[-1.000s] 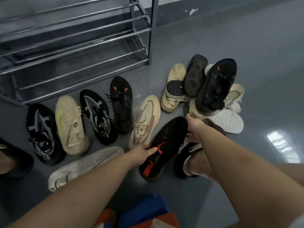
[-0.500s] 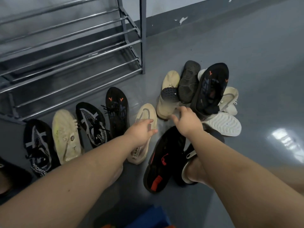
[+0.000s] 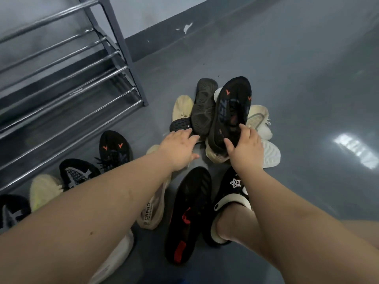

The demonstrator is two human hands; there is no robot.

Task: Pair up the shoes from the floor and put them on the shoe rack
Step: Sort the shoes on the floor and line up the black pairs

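Note:
A pile of shoes lies on the grey floor right of the metal shoe rack (image 3: 71, 83). On top of the pile is a black shoe with orange marks (image 3: 231, 107). My right hand (image 3: 246, 148) grips its heel, thumb on the left side and fingers over the top. My left hand (image 3: 178, 148) reaches in with straight fingers and touches the dark-soled heel of a beige shoe (image 3: 181, 107). A matching black shoe with orange marks (image 3: 114, 148) stands in a row in front of the rack.
The row also holds a black-and-white shoe (image 3: 78, 173), a yellowish shoe (image 3: 44, 187), a beige shoe (image 3: 151, 214) and a black shoe with red (image 3: 188, 212). An upturned dark sole (image 3: 203, 107) and cream shoes (image 3: 258, 117) lie in the pile. My slippered foot (image 3: 231, 193) stands nearby.
Both hands moved forward from the black-and-red shoe to the pile. My right hand took hold of the top black shoe's heel; my left reached the beige shoe's heel.

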